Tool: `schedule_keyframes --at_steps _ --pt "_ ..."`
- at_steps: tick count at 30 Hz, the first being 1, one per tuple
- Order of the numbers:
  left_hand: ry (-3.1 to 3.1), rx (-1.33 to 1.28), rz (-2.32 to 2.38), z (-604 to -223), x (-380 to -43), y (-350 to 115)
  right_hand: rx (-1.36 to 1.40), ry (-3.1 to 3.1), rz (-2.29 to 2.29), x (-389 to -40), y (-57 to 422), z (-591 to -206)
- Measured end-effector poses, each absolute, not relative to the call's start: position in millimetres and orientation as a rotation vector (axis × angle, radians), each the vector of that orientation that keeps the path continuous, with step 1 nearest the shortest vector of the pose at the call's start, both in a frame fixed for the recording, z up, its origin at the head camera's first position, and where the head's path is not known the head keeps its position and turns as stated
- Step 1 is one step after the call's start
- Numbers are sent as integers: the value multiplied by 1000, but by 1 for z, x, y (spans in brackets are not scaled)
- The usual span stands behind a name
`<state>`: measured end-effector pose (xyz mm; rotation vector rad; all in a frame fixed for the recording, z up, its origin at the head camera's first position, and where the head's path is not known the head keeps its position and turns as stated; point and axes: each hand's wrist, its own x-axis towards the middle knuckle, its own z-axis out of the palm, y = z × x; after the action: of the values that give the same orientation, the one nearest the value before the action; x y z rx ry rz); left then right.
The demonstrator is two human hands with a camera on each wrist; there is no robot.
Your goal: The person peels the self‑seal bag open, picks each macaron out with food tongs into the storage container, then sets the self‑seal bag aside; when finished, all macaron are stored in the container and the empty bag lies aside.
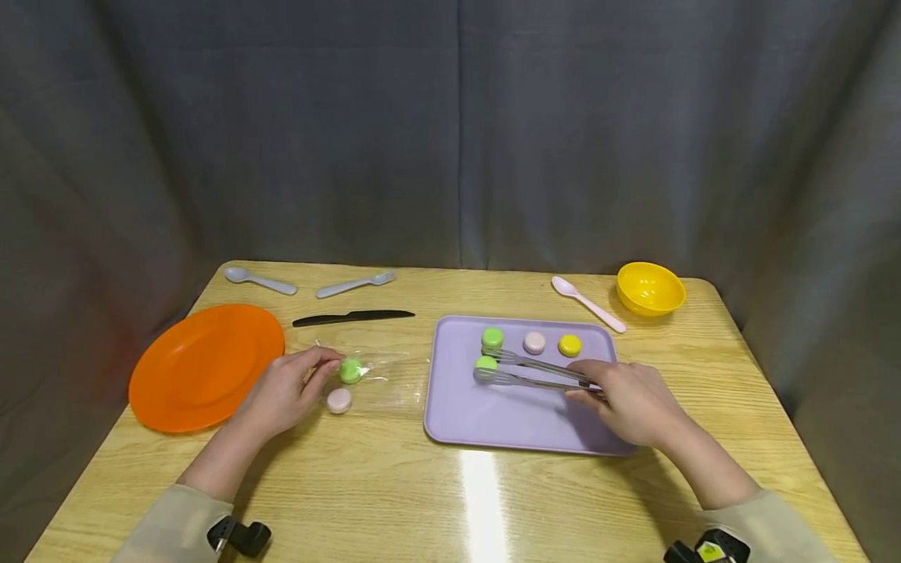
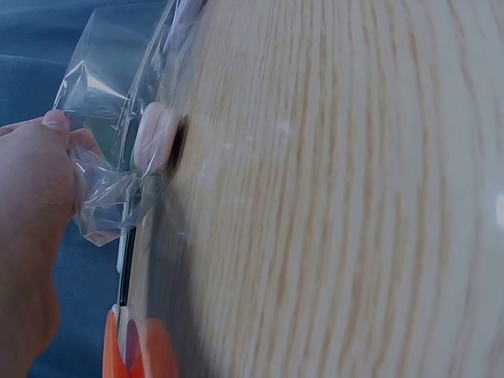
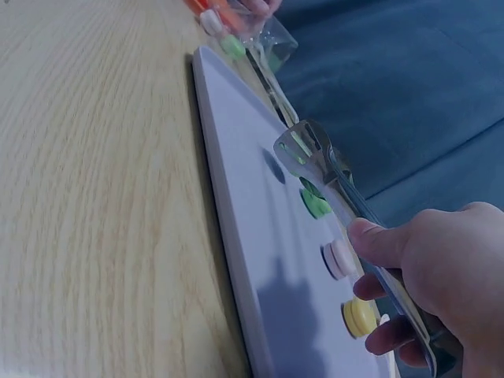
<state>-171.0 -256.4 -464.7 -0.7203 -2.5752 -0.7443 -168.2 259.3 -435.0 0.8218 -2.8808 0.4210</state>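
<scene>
With thumb and fingers my left hand (image 1: 292,385) pinches the edge of a clear plastic bag (image 2: 102,189). A green macaron (image 1: 350,371) and a pink macaron (image 1: 339,401) show at the bag; whether both are inside it I cannot tell. My right hand (image 1: 629,397) grips metal tongs (image 1: 538,381) above the purple tray (image 1: 457,414). Between the slotted tong tips is another green macaron (image 1: 486,363), partly covered by them. Behind the tongs a row of macarons lies on the tray: green (image 1: 493,338), pink (image 1: 534,342) and yellow (image 1: 570,345).
An orange plate (image 1: 204,367) lies left of the left hand. Towards the back are a grey spoon (image 1: 260,281), a grey fork (image 1: 355,285) and a black knife (image 1: 354,317). A pink spoon (image 1: 587,303) and a yellow bowl (image 1: 651,289) stand at the back right.
</scene>
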Motion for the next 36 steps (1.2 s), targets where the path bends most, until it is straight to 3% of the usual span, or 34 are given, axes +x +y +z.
schedule_keyframes --at_steps 15,36 --pt "-2583 -748 -769 -463 -174 -256 809 -2903 469 -167 256 -433" --pt "-2582 -732 -808 -462 -171 -258 1008 -2745 539 -170 175 -435"
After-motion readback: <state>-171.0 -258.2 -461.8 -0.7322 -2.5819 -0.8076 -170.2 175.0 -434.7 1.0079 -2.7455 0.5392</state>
